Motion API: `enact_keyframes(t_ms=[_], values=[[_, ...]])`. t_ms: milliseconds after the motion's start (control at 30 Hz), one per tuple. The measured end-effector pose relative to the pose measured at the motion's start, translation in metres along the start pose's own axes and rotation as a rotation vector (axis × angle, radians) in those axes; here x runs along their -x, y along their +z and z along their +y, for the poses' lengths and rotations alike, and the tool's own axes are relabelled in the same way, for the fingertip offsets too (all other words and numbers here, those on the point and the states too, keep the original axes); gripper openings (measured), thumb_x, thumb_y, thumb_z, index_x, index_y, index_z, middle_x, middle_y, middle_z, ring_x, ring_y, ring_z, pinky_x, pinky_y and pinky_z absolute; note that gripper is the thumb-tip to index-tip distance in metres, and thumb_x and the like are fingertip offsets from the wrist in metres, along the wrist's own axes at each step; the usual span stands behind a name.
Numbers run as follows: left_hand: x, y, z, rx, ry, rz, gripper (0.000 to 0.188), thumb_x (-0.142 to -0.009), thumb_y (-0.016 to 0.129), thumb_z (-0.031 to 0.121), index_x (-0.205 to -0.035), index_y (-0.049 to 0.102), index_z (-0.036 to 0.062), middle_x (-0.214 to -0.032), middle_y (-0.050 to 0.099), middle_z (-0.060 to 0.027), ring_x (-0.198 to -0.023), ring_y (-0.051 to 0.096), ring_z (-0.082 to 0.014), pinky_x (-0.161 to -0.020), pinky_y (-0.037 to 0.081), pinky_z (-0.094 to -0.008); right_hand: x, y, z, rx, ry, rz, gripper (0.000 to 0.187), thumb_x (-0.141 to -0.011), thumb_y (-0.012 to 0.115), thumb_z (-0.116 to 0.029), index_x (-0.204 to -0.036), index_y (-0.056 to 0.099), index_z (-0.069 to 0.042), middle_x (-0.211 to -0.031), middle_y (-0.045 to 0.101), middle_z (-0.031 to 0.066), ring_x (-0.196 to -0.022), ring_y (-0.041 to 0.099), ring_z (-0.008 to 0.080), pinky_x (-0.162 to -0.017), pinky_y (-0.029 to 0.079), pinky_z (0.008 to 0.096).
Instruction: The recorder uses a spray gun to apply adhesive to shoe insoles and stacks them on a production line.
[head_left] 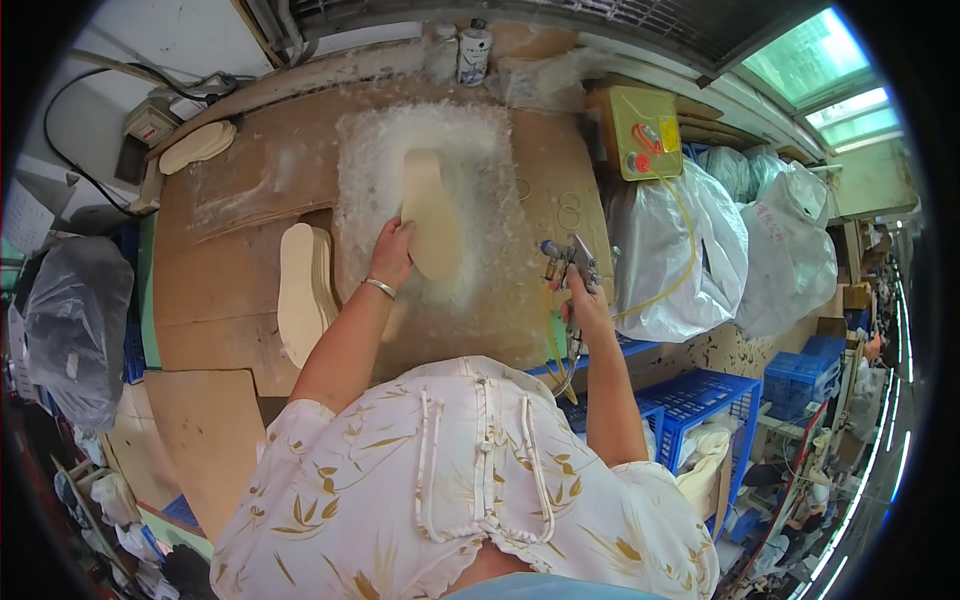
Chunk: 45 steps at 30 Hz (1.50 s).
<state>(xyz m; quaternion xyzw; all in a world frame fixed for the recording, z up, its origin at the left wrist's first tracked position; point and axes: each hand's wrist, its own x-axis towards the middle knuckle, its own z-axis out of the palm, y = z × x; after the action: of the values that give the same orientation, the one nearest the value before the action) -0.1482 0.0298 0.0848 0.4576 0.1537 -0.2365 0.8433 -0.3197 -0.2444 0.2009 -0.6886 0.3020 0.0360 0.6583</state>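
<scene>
At the far edge of the surface (235,290), a clear jar (442,55) stands just beside a white bottle (474,58) with a dark cap. On the right, there is a shiny silver bag (685,250), and next to it a whitish plastic bag (790,265). Below these, I see a blue crate (715,395) with pale material inside. A greenish window (812,65) is in the upper right corner. On the left, a black cable (46,140) hangs in a curve, above a large object (75,335) under dark, translucent plastic.
</scene>
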Motion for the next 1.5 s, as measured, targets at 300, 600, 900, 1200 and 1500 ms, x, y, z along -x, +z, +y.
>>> enact_keyframes(t_ms=[300, 600, 900, 1200, 1500], values=[[0.056, -0.018, -0.038, -0.100, -0.322, 0.091, 0.021, -0.088, 0.059, 0.020, -0.098, 0.056, 0.0013, -0.090, 0.061, -0.0079, -0.075, 0.063, -0.0173, -0.064, 0.054, -0.0299, 0.000, -0.005, 0.002, 0.041, 0.057, -0.073, 0.033, -0.090, 0.056, -0.033, -0.106, 0.057, -0.005, -0.083, 0.060, 0.0027, -0.050, 0.046, 0.0071, -0.043, 0.036, 0.0225], [0.065, -0.035, -0.063, -0.090, -0.325, 0.169, 0.013, -0.086, 0.061, 0.014, -0.091, 0.057, 0.0020, -0.081, 0.061, -0.0058, -0.071, 0.063, -0.0147, -0.058, 0.052, -0.0248, 0.018, 0.098, -0.084, 0.325, -0.345, -0.175, 0.024, -0.090, 0.058, -0.024, -0.095, 0.058, -0.001, -0.071, 0.054, 0.0027, -0.064, 0.043, 0.0129, -0.060, 0.039, 0.0270], [0.067, -0.033, -0.054, -0.109, -0.365, 0.199, 0.012, -0.086, 0.060, 0.014, -0.091, 0.058, 0.0027, -0.085, 0.062, -0.0067, -0.073, 0.062, -0.0156, -0.061, 0.053, -0.0255, -0.004, 0.138, -0.079, 0.433, -0.424, -0.066, 0.025, -0.090, 0.058, -0.027, -0.088, 0.057, -0.001, -0.065, 0.051, 0.0071, -0.060, 0.045, 0.0165, -0.059, 0.041, 0.0312], [0.066, -0.034, -0.050, -0.122, -0.381, 0.198, 0.013, -0.086, 0.061, 0.014, -0.091, 0.057, 0.0027, -0.085, 0.062, -0.0069, -0.073, 0.063, -0.0166, -0.060, 0.054, -0.0259, -0.013, 0.138, -0.082, 0.420, -0.401, 0.023, 0.024, -0.089, 0.059, -0.026, -0.085, 0.057, -0.002, -0.065, 0.051, 0.0051, -0.059, 0.045, 0.0146, -0.057, 0.041, 0.0302], [0.065, -0.035, -0.051, -0.163, -0.394, 0.195, 0.013, -0.086, 0.061, 0.015, -0.089, 0.058, 0.0026, -0.084, 0.061, -0.0067, -0.072, 0.063, -0.0169, -0.059, 0.054, -0.0259, -0.010, 0.148, -0.085, 0.458, -0.442, 0.041, 0.028, -0.088, 0.060, -0.029, -0.088, 0.058, -0.002, -0.067, 0.055, 0.0127, -0.058, 0.046, 0.0232, -0.058, 0.042, 0.0327]])
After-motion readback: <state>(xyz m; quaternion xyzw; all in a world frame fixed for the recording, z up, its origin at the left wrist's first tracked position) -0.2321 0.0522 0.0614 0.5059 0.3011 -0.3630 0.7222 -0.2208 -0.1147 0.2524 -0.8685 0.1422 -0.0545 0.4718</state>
